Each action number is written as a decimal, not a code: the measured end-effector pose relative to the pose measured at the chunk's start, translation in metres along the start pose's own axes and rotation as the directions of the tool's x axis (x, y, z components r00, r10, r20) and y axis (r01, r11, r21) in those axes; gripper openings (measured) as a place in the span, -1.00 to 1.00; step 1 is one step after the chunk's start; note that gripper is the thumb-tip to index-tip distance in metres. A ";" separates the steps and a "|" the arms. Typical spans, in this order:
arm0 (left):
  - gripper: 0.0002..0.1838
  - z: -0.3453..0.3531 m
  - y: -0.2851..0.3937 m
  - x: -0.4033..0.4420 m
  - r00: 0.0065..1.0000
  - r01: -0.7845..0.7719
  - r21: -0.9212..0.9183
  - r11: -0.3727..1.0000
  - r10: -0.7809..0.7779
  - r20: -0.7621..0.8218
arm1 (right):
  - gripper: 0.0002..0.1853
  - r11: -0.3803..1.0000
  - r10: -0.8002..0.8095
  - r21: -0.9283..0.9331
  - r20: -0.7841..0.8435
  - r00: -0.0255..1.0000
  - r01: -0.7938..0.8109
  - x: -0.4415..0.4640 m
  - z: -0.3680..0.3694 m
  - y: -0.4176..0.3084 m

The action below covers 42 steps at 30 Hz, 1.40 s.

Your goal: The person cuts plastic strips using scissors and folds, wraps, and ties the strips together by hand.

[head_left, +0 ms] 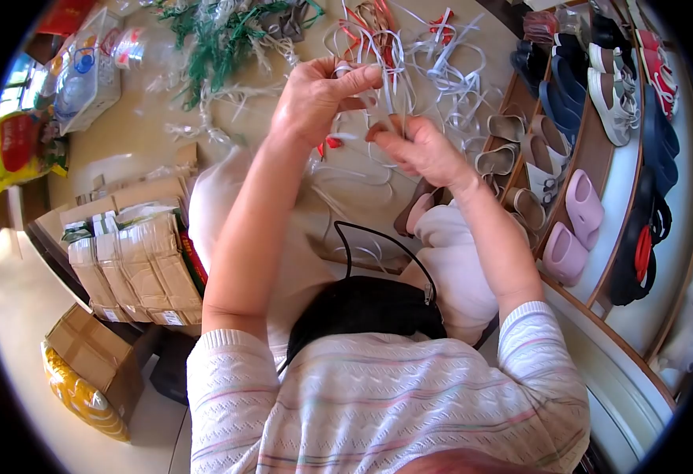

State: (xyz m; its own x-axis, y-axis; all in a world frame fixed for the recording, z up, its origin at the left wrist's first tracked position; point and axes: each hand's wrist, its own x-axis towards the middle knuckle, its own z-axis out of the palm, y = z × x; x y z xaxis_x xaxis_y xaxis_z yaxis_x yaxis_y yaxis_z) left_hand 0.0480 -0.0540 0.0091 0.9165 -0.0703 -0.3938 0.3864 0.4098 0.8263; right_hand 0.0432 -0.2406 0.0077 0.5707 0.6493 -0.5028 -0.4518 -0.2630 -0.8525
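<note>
My left hand is raised over the floor, its thumb and fingers closed on thin white ribbon. Lower and to the right, my right hand pinches part of the same white strands between thumb and fingers. Loose ribbon hangs between the two hands, though its exact path is blurred. Just beyond them lies a tangle of white and red ribbons, and more white ribbon is strewn to its right. A heap of green netting or string sits to the far left of my hands.
A shoe rack with sandals and sneakers lines the right side. Taped cardboard boxes stand at left, near a clear plastic bin and a large plastic bottle. A black bag rests on my lap.
</note>
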 end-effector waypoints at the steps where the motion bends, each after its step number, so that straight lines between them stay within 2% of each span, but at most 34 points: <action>1: -0.79 0.003 -0.001 0.001 0.999 -0.003 -0.119 0.993 0.007 0.034 | -0.68 0.999 -0.018 -0.032 -0.031 0.999 0.017 0.003 0.007 -0.001; 3: -0.82 0.010 -0.005 0.001 0.995 0.008 -0.351 0.936 0.029 0.100 | -0.67 0.986 -0.128 -0.118 -0.065 0.990 0.119 0.009 0.016 -0.001; 7: -0.83 0.012 -0.014 0.009 0.997 -0.075 -0.355 0.932 0.082 0.003 | -0.58 0.903 -0.330 -0.334 -0.140 0.934 0.269 0.020 0.013 0.019; 10: -0.77 0.018 -0.017 0.006 0.998 -0.033 -0.404 0.914 0.011 -0.056 | -0.55 0.882 -0.156 -0.471 -0.286 0.946 0.003 0.019 0.013 0.022; 13: -0.71 0.021 -0.013 0.005 0.992 -0.011 -0.364 0.931 -0.036 -0.121 | -0.64 0.781 -0.166 -0.621 -0.316 0.934 -0.071 0.012 0.024 0.001; 16: -0.74 0.022 -0.015 0.007 0.995 0.028 -0.364 0.931 -0.059 -0.075 | -0.72 0.598 -0.469 -0.769 -0.104 0.877 0.228 0.017 0.022 0.015; 19: -0.79 0.018 -0.018 0.010 0.999 0.029 -0.427 0.904 -0.012 0.042 | -0.68 0.212 -0.749 -0.870 0.149 0.645 0.446 0.036 0.003 0.027; 20: -0.77 0.020 -0.018 0.010 1.000 -0.013 -0.446 0.895 0.015 0.000 | -0.68 0.556 -0.640 -0.689 0.001 0.768 0.464 0.034 0.002 0.032; 21: -0.74 0.027 -0.012 0.009 0.998 -0.055 -0.462 0.885 0.040 -0.042 | -0.68 0.820 -0.469 -0.412 -0.088 0.879 0.397 0.027 0.010 0.024; 22: -0.69 0.032 -0.009 0.008 0.994 -0.098 -0.477 0.873 0.066 -0.085 | -0.68 0.963 -0.263 -0.079 -0.104 0.959 0.256 0.023 0.014 0.018; 25: -0.50 0.034 -0.018 0.004 0.982 -0.167 -0.133 0.977 0.176 0.065 | -0.67 0.940 -0.094 0.279 -0.344 0.934 0.198 0.020 -0.002 0.005; 26: -0.37 0.037 -0.019 -0.004 0.986 0.042 -0.012 0.999 -0.040 0.163 | -0.66 0.882 -0.144 0.359 -0.411 0.900 0.305 0.021 -0.011 0.001; 27: -0.28 0.042 -0.038 0.000 0.967 -0.022 0.007 1.000 0.020 0.253 | -0.66 0.807 -0.185 0.423 -0.483 0.856 0.413 0.023 -0.020 -0.004; 28: -0.34 0.042 -0.044 -0.004 0.928 0.074 0.119 0.990 -0.112 0.354 | -0.65 0.729 -0.134 0.510 -0.548 0.825 0.457 0.025 -0.028 -0.010; 29: -0.40 0.042 -0.047 -0.007 0.865 0.155 0.239 0.959 -0.249 0.435 | -0.63 0.735 -0.171 0.473 -0.565 0.807 0.487 0.023 -0.040 -0.010; 30: -0.48 0.043 -0.047 -0.006 0.895 0.010 0.416 0.909 -0.193 0.401 | -0.64 0.813 -0.194 0.348 -0.594 0.781 0.467 0.021 -0.049 -0.009; 31: -0.56 0.042 -0.046 -0.005 0.917 -0.124 0.578 0.806 -0.130 0.378 | -0.64 0.873 -0.221 0.220 -0.619 0.754 0.436 0.021 -0.055 -0.005; 32: -0.63 0.041 -0.046 -0.004 0.928 -0.239 0.716 0.656 -0.062 0.367 | -0.64 0.936 -0.277 -0.006 -0.626 0.729 0.351 0.025 -0.059 0.005; 33: -0.68 0.037 -0.041 -0.003 0.942 -0.266 0.751 0.604 -0.003 0.336 | -0.64 0.942 -0.334 -0.229 -0.618 0.711 0.243 0.032 -0.063 0.019; 34: -0.73 0.033 -0.032 -0.002 0.951 -0.285 0.785 0.550 0.058 0.305 | -0.64 0.891 -0.389 -0.439 -0.596 0.703 0.120 0.035 -0.062 0.024; 35: -0.77 0.027 -0.023 -0.001 0.954 -0.297 0.817 0.494 0.121 0.274 | -0.64 0.909 -0.319 -0.404 -0.516 0.795 0.103 0.034 -0.060 0.028; 37: -0.76 0.015 -0.004 0.002 0.988 -0.152 0.779 0.608 0.107 0.109 | -0.64 0.939 -0.168 -0.341 -0.318 0.933 0.052 0.023 -0.041 0.029; 38: -0.77 0.008 -0.007 0.007 0.975 -0.193 0.712 0.675 0.216 0.059 | -0.60 0.968 -0.108 -0.245 -0.247 0.963 0.045 0.015 -0.032 0.025; 39: -0.77 0.008 0.005 0.002 0.997 -0.058 0.530 0.846 0.075 -0.011 | -0.56 0.989 -0.054 -0.148 -0.170 0.984 0.029 0.006 -0.022 0.017; 40: -0.77 0.007 0.004 0.002 0.998 -0.045 0.394 0.918 0.055 -0.016 | -0.53 0.999 -0.008 -0.050 -0.087 0.996 0.003 0.002 -0.017 0.011; 42: -0.78 0.005 0.000 0.003 0.999 -0.007 0.171 0.985 0.015 -0.041 | -0.47 0.996 0.039 0.087 -0.154 0.987 -0.025 0.004 -0.016 0.010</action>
State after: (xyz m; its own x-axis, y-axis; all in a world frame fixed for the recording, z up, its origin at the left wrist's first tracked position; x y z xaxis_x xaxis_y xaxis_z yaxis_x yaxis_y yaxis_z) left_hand 0.0514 -0.0583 0.0101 0.9171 -0.0274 -0.3977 0.3916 0.2484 0.8860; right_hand 0.0521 -0.2519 -0.0050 0.6518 0.5207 -0.5514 -0.5239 -0.2166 -0.8238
